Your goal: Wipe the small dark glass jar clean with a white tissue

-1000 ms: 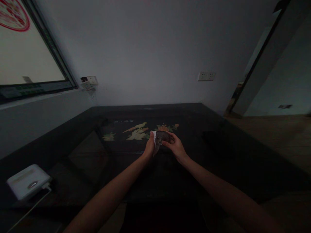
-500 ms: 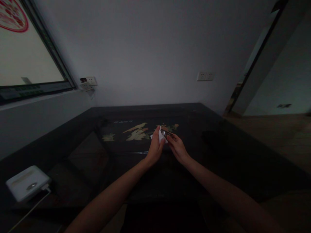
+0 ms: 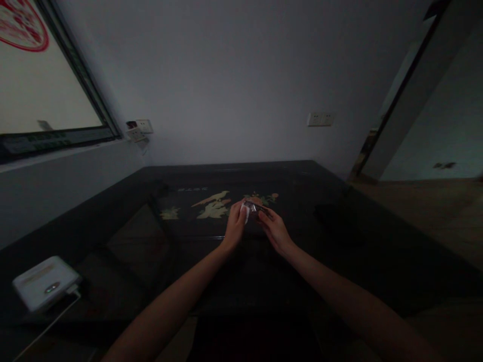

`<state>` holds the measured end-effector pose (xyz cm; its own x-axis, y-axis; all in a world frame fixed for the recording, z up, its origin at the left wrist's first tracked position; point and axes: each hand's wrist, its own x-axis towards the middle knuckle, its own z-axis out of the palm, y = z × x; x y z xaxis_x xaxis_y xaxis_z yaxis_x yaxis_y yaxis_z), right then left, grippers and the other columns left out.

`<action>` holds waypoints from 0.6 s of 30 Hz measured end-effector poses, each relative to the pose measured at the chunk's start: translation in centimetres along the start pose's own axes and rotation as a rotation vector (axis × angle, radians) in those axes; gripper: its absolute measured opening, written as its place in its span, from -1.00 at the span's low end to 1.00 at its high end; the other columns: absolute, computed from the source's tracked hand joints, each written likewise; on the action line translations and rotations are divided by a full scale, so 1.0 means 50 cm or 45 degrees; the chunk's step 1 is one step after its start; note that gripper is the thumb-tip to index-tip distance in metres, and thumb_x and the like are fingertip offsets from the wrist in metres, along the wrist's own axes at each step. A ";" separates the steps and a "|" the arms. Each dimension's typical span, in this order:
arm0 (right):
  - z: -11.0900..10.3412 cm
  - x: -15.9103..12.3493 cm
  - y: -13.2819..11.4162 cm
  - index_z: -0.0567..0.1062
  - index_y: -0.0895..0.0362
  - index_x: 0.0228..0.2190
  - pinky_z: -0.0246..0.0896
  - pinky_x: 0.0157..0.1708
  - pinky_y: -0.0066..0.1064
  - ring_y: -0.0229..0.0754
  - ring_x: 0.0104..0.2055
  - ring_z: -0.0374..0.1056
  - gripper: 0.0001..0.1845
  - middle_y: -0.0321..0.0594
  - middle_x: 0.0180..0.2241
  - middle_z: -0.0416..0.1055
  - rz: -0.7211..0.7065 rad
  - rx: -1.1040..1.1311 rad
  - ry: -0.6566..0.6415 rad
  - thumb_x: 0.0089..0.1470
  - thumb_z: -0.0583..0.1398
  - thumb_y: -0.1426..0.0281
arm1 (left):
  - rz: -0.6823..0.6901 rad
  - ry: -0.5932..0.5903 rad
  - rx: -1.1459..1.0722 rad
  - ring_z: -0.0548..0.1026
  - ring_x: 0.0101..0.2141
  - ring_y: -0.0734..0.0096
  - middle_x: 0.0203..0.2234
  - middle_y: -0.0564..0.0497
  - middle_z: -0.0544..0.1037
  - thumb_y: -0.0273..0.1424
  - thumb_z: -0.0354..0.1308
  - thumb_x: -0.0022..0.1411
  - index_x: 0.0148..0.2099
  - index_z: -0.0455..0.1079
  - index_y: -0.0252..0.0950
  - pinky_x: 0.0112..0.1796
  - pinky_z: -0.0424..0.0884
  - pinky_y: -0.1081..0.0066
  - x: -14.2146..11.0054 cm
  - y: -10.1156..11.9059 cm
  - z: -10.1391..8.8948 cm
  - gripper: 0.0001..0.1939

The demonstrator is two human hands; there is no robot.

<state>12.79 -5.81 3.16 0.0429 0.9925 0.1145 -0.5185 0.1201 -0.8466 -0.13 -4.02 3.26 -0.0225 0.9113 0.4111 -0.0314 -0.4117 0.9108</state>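
Both my hands meet over the middle of a dark table (image 3: 339, 261) in a dim room. My left hand (image 3: 234, 224) is closed on a small white cloth or tissue (image 3: 245, 213). My right hand (image 3: 274, 229) pinches a small dark object (image 3: 255, 207) with a shiny edge; I cannot make out what it is. The white cloth presses against that object between the two hands. Below them the table top shows a pale bird-and-flower inlay (image 3: 215, 205).
A white box-like device (image 3: 44, 282) with a cable lies at the table's left front corner. A flat dark item (image 3: 335, 217) rests on the table to the right. Wall sockets (image 3: 320, 119) sit behind, a window (image 3: 41, 95) on the left, and a doorway at right.
A second ago the dark object lay broadside between my hands. It has since turned edge-on, and my left hand with the white cloth has closed in against it.
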 end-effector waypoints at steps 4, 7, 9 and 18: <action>0.004 -0.004 -0.009 0.55 0.09 -0.36 0.25 -0.06 -0.30 -0.18 -0.18 0.41 -0.72 -0.26 -0.27 0.53 0.008 0.100 -0.023 -0.19 0.38 0.26 | 0.122 -0.024 -0.049 0.41 -0.03 0.27 -0.06 -0.12 0.44 -0.17 0.02 0.27 0.05 0.26 -0.29 0.05 0.24 0.26 -0.005 0.008 0.000 -0.60; 0.003 -0.003 -0.014 0.55 0.09 -0.38 0.24 -0.04 -0.27 -0.17 -0.16 0.41 -0.73 -0.26 -0.28 0.53 0.010 0.146 -0.006 -0.16 0.36 0.23 | 0.201 -0.104 0.080 0.37 0.03 0.24 0.03 -0.14 0.41 -0.16 -0.08 0.33 0.11 0.25 -0.29 0.08 0.21 0.23 -0.013 0.013 -0.005 -0.58; 0.000 0.002 -0.015 0.55 0.08 -0.37 0.24 -0.04 -0.25 -0.14 -0.14 0.40 -0.72 -0.24 -0.27 0.53 -0.009 0.163 -0.002 -0.14 0.35 0.19 | 0.278 -0.188 0.179 0.28 0.13 0.21 0.13 -0.15 0.33 -0.16 -0.16 0.36 0.18 0.21 -0.29 0.14 0.13 0.20 -0.016 0.015 -0.011 -0.53; -0.007 0.021 -0.019 0.53 0.08 -0.29 0.29 -0.10 -0.26 -0.10 -0.13 0.40 -0.65 -0.23 -0.22 0.52 -0.106 0.215 -0.038 -0.13 0.34 0.16 | 0.677 -0.374 0.620 0.06 0.25 0.19 0.28 -0.14 0.03 -0.29 -0.13 0.36 0.34 -0.08 -0.16 0.19 0.04 0.11 -0.018 0.015 -0.015 -0.46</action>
<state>13.62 -4.87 3.90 0.0676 0.9779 0.1980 -0.6504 0.1937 -0.7344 -0.90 -5.14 3.54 0.3566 0.5847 0.7287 0.3535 -0.8064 0.4741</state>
